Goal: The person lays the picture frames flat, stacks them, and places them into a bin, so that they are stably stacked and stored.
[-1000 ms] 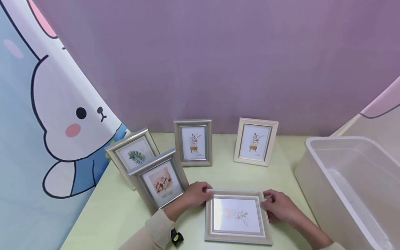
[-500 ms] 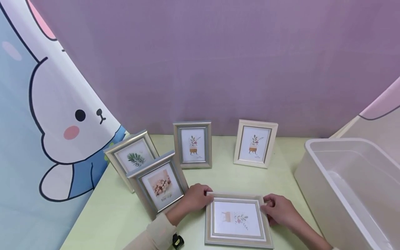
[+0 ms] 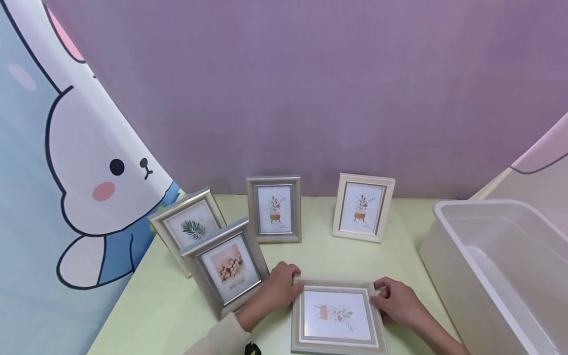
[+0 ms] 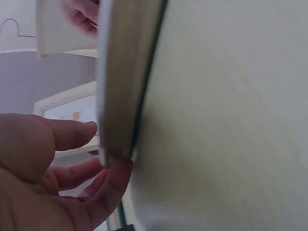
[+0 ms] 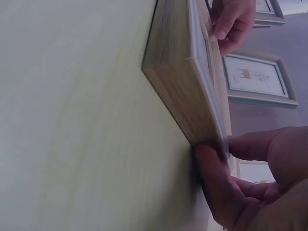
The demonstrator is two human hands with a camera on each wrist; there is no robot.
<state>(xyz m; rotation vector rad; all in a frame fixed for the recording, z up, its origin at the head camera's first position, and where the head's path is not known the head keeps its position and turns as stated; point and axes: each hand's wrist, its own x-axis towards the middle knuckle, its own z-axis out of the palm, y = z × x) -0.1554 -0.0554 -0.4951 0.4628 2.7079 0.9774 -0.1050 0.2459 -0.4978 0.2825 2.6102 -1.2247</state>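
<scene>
At the near middle of the surface [image 3: 146, 301], two bare hands on one picture frame. Left hand [image 3: 281, 285] clamped on its far left corner: thumb at the face side, fingers curled against the outer edge. Right hand [image 3: 396, 301] pinches the far right corner in like manner, thumb to the face, forefinger against the edge. The picture frame [image 3: 338, 315], pale with silvery edging, lies face up between the hands, low at the surface; cannot tell whether the whole underside touches. Its print is turned sideways, orange pot to the left, sprigs to the right. Left forearm, in a pale sleeve [image 3: 224, 335], passes in front of the lower corner of a blossom frame [image 3: 232, 266], which stands tilted back. Behind that, partly overlapped, a leaf frame [image 3: 194, 228] with a green sprig. Farther off, near the backdrop, a grey-gold frame [image 3: 275, 209] stands upright; to its right, well apart, a cream frame [image 3: 364, 208]. Both bear potted-plant prints. Right of the right hand, a deep whitish bin [image 3: 448, 276]. Beyond all, a purple backdrop [image 3: 284, 98]; along the left, a cartoon rabbit print [image 3: 97, 167]. Small black object [image 3: 253, 349] by the left cuff, cut off below.
</scene>
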